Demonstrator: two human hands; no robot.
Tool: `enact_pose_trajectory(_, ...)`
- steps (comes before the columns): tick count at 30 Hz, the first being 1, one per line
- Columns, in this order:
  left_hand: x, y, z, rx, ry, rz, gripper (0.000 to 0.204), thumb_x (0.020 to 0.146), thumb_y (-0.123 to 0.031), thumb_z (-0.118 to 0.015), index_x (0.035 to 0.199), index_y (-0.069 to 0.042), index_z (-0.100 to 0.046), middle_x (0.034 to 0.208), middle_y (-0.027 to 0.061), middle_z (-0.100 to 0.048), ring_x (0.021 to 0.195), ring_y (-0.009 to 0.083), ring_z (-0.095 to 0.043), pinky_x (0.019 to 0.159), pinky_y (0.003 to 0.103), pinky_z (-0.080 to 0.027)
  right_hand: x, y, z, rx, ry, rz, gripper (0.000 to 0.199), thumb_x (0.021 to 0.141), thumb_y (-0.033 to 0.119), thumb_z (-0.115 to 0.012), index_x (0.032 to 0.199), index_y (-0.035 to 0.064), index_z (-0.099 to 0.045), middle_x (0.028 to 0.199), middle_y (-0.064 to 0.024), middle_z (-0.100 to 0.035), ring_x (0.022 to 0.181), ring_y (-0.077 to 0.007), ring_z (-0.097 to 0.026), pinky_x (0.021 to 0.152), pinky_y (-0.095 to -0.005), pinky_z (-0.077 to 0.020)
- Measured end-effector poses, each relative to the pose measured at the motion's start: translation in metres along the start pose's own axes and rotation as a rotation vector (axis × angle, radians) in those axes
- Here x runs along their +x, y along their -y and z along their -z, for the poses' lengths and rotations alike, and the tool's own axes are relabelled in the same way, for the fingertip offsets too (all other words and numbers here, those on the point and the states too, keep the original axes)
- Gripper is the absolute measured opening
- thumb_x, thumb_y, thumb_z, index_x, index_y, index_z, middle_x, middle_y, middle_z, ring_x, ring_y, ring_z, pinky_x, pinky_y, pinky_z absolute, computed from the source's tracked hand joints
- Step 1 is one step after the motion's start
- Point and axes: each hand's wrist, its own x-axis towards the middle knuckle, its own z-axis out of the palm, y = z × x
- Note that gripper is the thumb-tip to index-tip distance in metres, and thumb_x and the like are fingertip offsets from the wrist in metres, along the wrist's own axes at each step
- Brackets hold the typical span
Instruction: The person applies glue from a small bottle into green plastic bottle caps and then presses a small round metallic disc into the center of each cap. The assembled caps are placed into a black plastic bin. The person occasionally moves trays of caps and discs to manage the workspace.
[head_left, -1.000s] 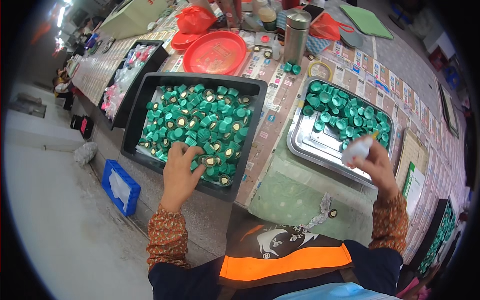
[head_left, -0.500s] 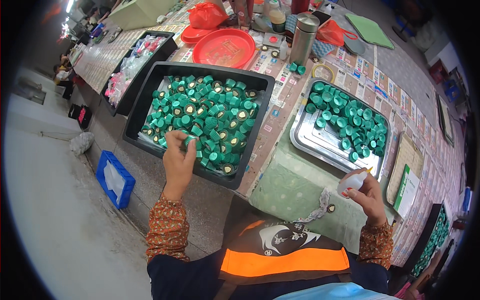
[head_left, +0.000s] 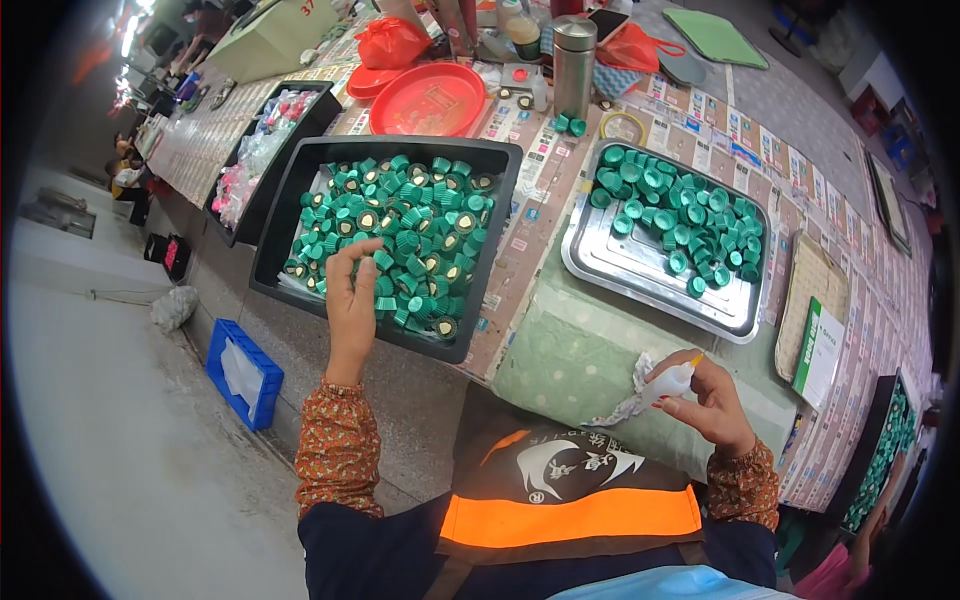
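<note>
Over the near edge of a black tray (head_left: 487, 290), my left hand (head_left: 352, 305) is open, its thumb and fingers apart and nothing visible between them. The tray is filled with small green fluted foil cups (head_left: 405, 240), some holding dark rounds with cream-coloured centres. My right hand (head_left: 718, 408) is wrapped round a small white squeeze bottle (head_left: 672, 381) with a yellow nozzle, tilted up to the right. Beneath the bottle lies a crumpled whitish strip (head_left: 612, 414) on the green cloth (head_left: 555, 365). Beyond my right hand, a steel tray (head_left: 600, 268) bears a heap of green cups (head_left: 690, 215).
A red round tray (head_left: 428, 100), a steel flask (head_left: 574, 70) and a tape roll (head_left: 622, 127) stand at the back. Left of the black tray is another dark bin (head_left: 268, 150) with wrapped pieces. A blue crate (head_left: 266, 385) stands low at left, a green-and-white book (head_left: 815, 350) at right.
My left hand has let go of the green cup it was holding, and its fingers have spread. My right hand has moved slightly left and down with the bottle. The view has shifted a little.
</note>
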Motion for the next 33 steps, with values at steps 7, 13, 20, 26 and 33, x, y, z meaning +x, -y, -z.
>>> enact_pose_trajectory(7, 0.007, -0.005, -0.010, -0.043, 0.133, 0.038, 0.034, 0.098, 0.001, -0.045, 0.121, -0.007, -0.069, 0.114, 0.0045, -0.057, 0.103, 0.0162, -0.053, 0.092, 0.027, -0.042, -0.021, -0.014, 0.000, 0.034, -0.020, 0.004, 0.029, 0.089, 0.010, -0.074, 0.113, 0.0019, -0.061, 0.108, -0.0069, -0.067, 0.099, -0.0154, -0.064, 0.090, -0.0316, -0.0492)
enact_pose_trajectory(13, 0.003, -0.007, -0.013, -0.080, 0.090, 0.075, 0.038, 0.091, 0.011, -0.050, 0.120, -0.005, -0.067, 0.120, 0.0053, -0.059, 0.110, 0.0174, -0.058, 0.092, 0.029, -0.046, -0.037, -0.023, 0.000, 0.021, -0.065, 0.002, 0.029, 0.088, 0.012, -0.075, 0.112, 0.0025, -0.062, 0.105, -0.0050, -0.067, 0.097, -0.0142, -0.063, 0.088, -0.0308, -0.0486)
enact_pose_trajectory(20, 0.013, -0.005, -0.019, -0.479, -0.010, 0.176, 0.043, 0.096, 0.004, -0.057, 0.137, -0.007, -0.052, 0.125, 0.0052, -0.060, 0.116, 0.0156, -0.062, 0.082, 0.027, -0.055, -0.055, -0.017, -0.007, 0.022, -0.138, 0.007, 0.030, 0.083, 0.011, -0.072, 0.111, 0.0020, -0.064, 0.105, -0.0055, -0.066, 0.099, -0.0152, -0.062, 0.087, -0.0303, -0.0473)
enact_pose_trajectory(26, 0.007, -0.006, -0.007, -0.932, 0.008, 0.446, 0.036, 0.104, -0.013, -0.055, 0.139, -0.010, -0.049, 0.123, 0.0066, -0.059, 0.103, 0.0187, -0.068, 0.075, 0.026, -0.055, -0.068, -0.028, -0.012, 0.077, -0.160, -0.021, 0.033, 0.082, 0.010, -0.072, 0.113, 0.0012, -0.062, 0.107, -0.0085, -0.065, 0.099, -0.0182, -0.063, 0.091, -0.0327, -0.0484)
enact_pose_trajectory(33, 0.010, -0.007, -0.012, -0.815, 0.047, 0.473, 0.034, 0.105, -0.015, -0.054, 0.138, -0.008, -0.051, 0.121, 0.0078, -0.061, 0.101, 0.0203, -0.068, 0.078, 0.030, -0.054, -0.077, -0.027, -0.015, 0.116, -0.192, -0.016, 0.032, 0.083, 0.011, -0.072, 0.112, 0.0009, -0.063, 0.107, -0.0088, -0.065, 0.099, -0.0178, -0.062, 0.091, -0.0318, -0.0475)
